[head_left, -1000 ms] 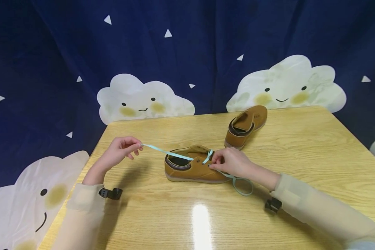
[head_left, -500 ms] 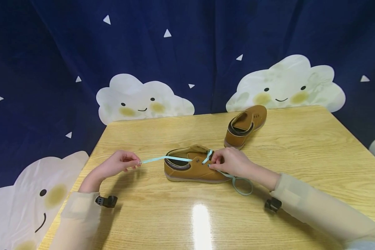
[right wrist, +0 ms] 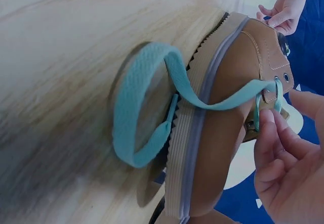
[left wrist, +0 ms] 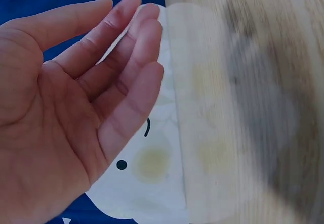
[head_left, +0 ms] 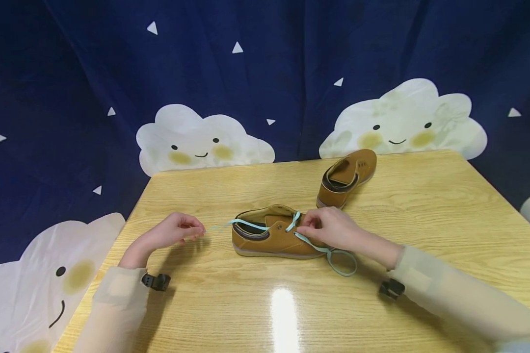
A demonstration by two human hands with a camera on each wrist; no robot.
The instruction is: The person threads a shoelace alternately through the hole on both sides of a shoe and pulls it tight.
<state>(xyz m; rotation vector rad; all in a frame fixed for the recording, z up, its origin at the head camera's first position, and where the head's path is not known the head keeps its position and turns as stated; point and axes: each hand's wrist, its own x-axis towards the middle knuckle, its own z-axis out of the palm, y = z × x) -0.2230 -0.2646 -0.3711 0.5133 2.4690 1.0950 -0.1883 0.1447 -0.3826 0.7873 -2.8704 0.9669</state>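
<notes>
A brown lace-up shoe [head_left: 269,245] stands on the table with its toe to the right. A light-blue shoelace [head_left: 251,225] threads its eyelets; one end trails left over the opening, the other [right wrist: 223,104] loops beside the sole. My left hand [head_left: 176,230] hovers left of the heel, just off the lace's tip. Its fingers are loosely bent and hold nothing in the left wrist view. My right hand [head_left: 331,228] is at the eyelets. In the right wrist view its bent fingertips [right wrist: 266,118] are close to the lace, with the thumb apart from them; no pinch shows.
A second brown shoe [head_left: 342,179], with no lace visible in it, stands behind to the right. The wooden table [head_left: 221,294] ends at a dark blue curtain [head_left: 287,73] printed with white clouds. A bright reflection lies on the tabletop in front.
My left hand lowered while holding the lace end, then let it go. My right hand has let go of the lace by the eyelet and shifted slightly right. The shoes stayed put.
</notes>
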